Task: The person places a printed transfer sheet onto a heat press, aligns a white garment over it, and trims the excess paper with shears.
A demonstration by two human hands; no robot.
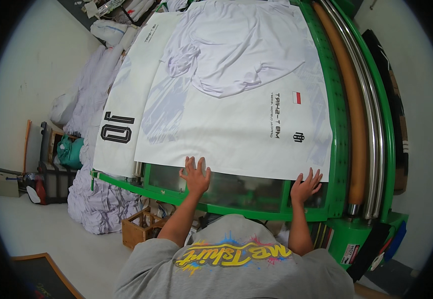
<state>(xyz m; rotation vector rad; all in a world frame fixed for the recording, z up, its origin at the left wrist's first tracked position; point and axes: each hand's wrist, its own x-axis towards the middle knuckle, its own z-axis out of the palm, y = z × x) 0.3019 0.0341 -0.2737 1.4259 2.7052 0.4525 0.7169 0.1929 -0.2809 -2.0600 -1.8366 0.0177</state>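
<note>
1. Our left hand (pixel 195 175) is flat and spread wide, fingers (pixel 190 164) splayed on the near edge of the big white printed sheet (pixel 236 134); it grips nothing, just presses down
2. Our right hand (pixel 306 185) does the same further right: open palm, fingers fanned out, resting on that same near edge close to the sheet's corner, not clenched on anything
3. The sheet lies across the bed of the green press machine (pixel 333 149), its near edge hanging just over the glass front panel (pixel 241 192), with a loose white garment (pixel 231 55) bunched on top further back
4. A second sheet with big black numerals (pixel 119 127) sits just beside it on the left, overlapped by ours
5. What could go wrong, we reckon: since we're only pushing with flat palms, uneven pressure could skew the sheet or wrinkle it, and the garment's creases could stay pressed in
6. The orange roller (pixel 353 109) and the steel bars run along the right side, so stray cloth or fingers near there looks risky
</note>
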